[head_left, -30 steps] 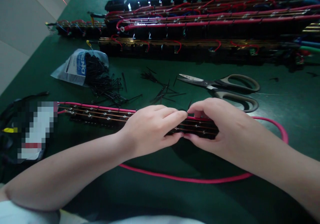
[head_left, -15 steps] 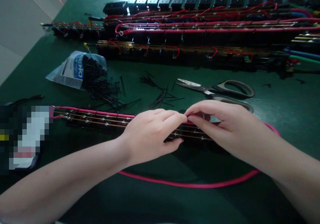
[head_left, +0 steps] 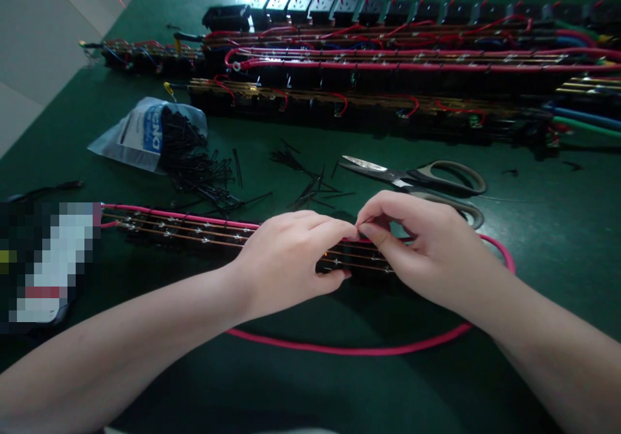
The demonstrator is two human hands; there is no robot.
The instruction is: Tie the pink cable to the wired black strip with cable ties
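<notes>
My left hand (head_left: 286, 259) lies over an opened power strip (head_left: 179, 227), its fingers on the far side and its thumb on the near side. Along the strip run copper bars with a red cable (head_left: 218, 219) tied beside them. The left fingertips meet those of my right hand (head_left: 412, 233) at the strip's far edge. My right thumb and forefinger are pinched together there; whatever lies between them is hidden. From the strip's right part the red cable curves round in a big loop (head_left: 369, 351) on the near side.
Scissors (head_left: 412, 176) lie just beyond my right hand. Loose black cable ties (head_left: 310, 188) are scattered near a plastic bag (head_left: 133, 138) spilling more ties. Several wired strips (head_left: 349, 104) fill the back of the green table (head_left: 272, 395). A blurred-out object (head_left: 53, 259) is at the left.
My right hand has shifted slightly left, still pinching near the left fingertips. The red cable's loop has drawn in at the right. My left hand has barely moved.
</notes>
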